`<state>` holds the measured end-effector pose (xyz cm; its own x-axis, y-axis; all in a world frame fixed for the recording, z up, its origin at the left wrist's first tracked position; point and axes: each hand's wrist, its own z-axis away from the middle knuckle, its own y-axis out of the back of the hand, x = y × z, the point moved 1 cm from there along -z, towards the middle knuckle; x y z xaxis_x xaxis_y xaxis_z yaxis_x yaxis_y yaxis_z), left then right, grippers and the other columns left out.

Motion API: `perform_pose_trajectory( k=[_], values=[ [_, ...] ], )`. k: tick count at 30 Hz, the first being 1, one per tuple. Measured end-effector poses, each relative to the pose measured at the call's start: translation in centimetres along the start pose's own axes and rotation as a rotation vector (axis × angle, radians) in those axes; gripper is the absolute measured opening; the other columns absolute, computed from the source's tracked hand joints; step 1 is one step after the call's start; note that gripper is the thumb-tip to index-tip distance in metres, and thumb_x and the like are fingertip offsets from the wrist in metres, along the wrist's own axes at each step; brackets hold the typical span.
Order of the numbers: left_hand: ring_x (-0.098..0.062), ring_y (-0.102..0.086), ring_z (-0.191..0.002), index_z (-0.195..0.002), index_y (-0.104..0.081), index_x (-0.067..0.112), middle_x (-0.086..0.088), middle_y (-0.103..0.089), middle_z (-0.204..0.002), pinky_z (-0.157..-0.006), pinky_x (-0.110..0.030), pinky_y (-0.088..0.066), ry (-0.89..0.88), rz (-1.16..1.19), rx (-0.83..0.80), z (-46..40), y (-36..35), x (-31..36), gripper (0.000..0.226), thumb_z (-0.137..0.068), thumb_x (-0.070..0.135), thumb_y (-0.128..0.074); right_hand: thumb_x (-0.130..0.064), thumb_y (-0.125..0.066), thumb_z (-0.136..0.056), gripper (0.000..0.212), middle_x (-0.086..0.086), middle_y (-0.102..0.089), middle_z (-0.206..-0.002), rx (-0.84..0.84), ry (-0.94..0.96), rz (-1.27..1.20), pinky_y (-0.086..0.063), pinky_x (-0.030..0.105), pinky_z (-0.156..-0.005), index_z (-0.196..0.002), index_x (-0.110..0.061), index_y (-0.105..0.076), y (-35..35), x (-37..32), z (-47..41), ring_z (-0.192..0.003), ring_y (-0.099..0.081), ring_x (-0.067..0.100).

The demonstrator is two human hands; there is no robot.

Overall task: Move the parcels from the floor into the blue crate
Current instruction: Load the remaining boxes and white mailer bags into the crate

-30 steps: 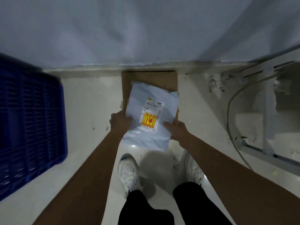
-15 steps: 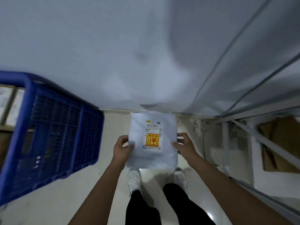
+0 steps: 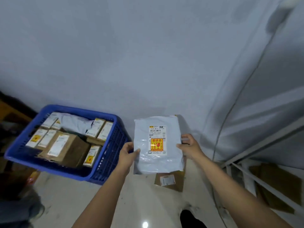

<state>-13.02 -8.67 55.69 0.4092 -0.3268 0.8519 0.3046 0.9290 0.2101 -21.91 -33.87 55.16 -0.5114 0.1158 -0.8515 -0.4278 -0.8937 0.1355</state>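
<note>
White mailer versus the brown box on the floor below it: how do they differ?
The white mailer is a soft, glossy plastic bag; the brown box is stiff cardboard. The mailer is held up by the left hand and right hand; the box lies on the floor. Both carry a printed label.

White poly-mailer parcel (image 3: 158, 145) with orange fragile sticker, held upright just right of the blue crate (image 3: 105, 155), crate filled with labelled boxes, brown box parcel (image 3: 170, 181) on floor right of crate

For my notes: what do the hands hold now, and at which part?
Both hands hold the white mailer bag: left hand pinches its left edge, right hand its right edge.
</note>
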Motion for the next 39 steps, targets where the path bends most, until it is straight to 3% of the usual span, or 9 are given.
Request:
perform_pose_trajectory(
  k=[7,12,18,22,25,28,31,36,39],
  values=[
    [-0.024,-0.062,-0.103,-0.107,-0.057,0.017,-0.002,-0.063,-0.113,-0.093,-0.042,-0.052,-0.160,0.071,0.040,7.3,14.9,5.8,0.024,-0.086,0.007,-0.066,-0.002,-0.066,-0.084,0.039,0.021,-0.060,-0.121,-0.043,0.102,-0.136,-0.051,0.050,-0.089,-0.115,-0.015,-0.048,-10.5,-7.9,11.1,-0.096,-0.064,0.033],
    [-0.020,-0.062,-0.099,-0.110,-0.054,0.017,-0.002,-0.062,-0.113,-0.085,-0.035,-0.052,-0.209,0.069,0.065,10.8,24.6,6.4,0.025,-0.088,0.007,-0.063,-0.031,-0.074,-0.081,0.066,0.007,-0.065,-0.117,-0.047,0.131,-0.145,-0.056,0.047,-0.087,-0.137,-0.025,-0.039,-19.2,-11.2,16.3,-0.097,-0.068,0.026],
    [-0.005,-0.059,-0.083,-0.113,-0.054,0.011,0.005,-0.062,-0.096,-0.064,-0.018,-0.046,-0.173,0.082,0.081,9.3,32.2,6.0,0.027,-0.089,0.001,-0.060,-0.022,-0.069,-0.087,0.055,0.015,-0.067,-0.114,-0.098,0.122,-0.131,-0.056,0.049,-0.085,-0.136,-0.022,-0.044,-27.1,-13.1,17.1,-0.094,-0.068,0.030],
    [-0.014,-0.061,-0.089,-0.114,-0.054,0.010,-0.002,-0.062,-0.107,-0.072,-0.027,-0.051,-0.126,0.065,0.094,5.1,36.1,5.4,0.028,-0.088,0.002,-0.062,-0.022,-0.067,-0.089,0.051,0.012,-0.065,-0.114,-0.110,0.103,-0.132,-0.056,0.032,-0.065,-0.136,-0.023,-0.046,-32.1,-13.6,13.8,-0.085,-0.066,0.020],
    [-0.019,-0.062,-0.091,-0.106,-0.056,0.014,-0.003,-0.063,-0.106,-0.075,-0.034,-0.053,-0.097,0.049,0.136,1.0,39.5,5.1,0.024,-0.086,0.002,-0.064,-0.023,-0.067,-0.088,0.053,0.010,-0.064,-0.119,-0.142,0.080,-0.140,-0.056,0.029,-0.065,-0.136,-0.024,-0.047,-36.5,-13.9,9.8,-0.093,-0.066,0.021],
    [-0.018,-0.061,-0.086,-0.094,-0.054,0.016,0.001,-0.063,-0.097,-0.069,-0.030,-0.051,-0.047,0.019,0.173,-3.2,42.9,4.9,0.021,-0.086,-0.001,-0.063,-0.022,-0.067,-0.088,0.050,0.006,-0.061,-0.119,-0.186,0.029,-0.145,-0.055,0.025,-0.063,-0.133,-0.025,-0.047,-41.3,-14.4,6.1,-0.092,-0.065,0.017],
    [-0.019,-0.059,-0.090,-0.098,-0.054,0.011,0.002,-0.061,-0.096,-0.078,-0.032,-0.049,-0.006,-0.052,0.195,-6.8,45.6,4.4,0.021,-0.085,-0.002,-0.063,-0.016,-0.066,-0.089,0.050,0.002,-0.061,-0.105,-0.207,-0.029,-0.162,-0.055,0.023,-0.064,-0.131,-0.030,-0.044,-45.0,-14.4,3.7,-0.087,-0.064,0.015],
    [-0.030,-0.062,-0.096,-0.104,-0.056,0.001,-0.017,-0.065,-0.105,-0.083,-0.041,-0.053,0.142,-0.186,0.108,-11.1,46.6,0.0,0.025,-0.082,-0.006,-0.064,-0.025,-0.066,-0.084,0.058,0.003,-0.061,-0.123,-0.154,-0.133,-0.068,-0.053,0.043,-0.094,-0.138,-0.033,-0.044,-47.8,-10.2,2.1,-0.105,-0.063,0.021],
    [-0.031,-0.062,-0.100,-0.104,-0.056,0.007,-0.014,-0.065,-0.109,-0.091,-0.046,-0.052,0.188,-0.260,-0.003,-13.8,44.5,-2.5,0.027,-0.082,-0.008,-0.060,-0.041,-0.067,-0.073,0.063,-0.001,-0.064,-0.126,-0.078,-0.185,-0.011,-0.053,0.046,-0.093,-0.134,-0.041,-0.049,-47.3,-5.2,0.4,-0.103,-0.065,0.017]
  ],
)
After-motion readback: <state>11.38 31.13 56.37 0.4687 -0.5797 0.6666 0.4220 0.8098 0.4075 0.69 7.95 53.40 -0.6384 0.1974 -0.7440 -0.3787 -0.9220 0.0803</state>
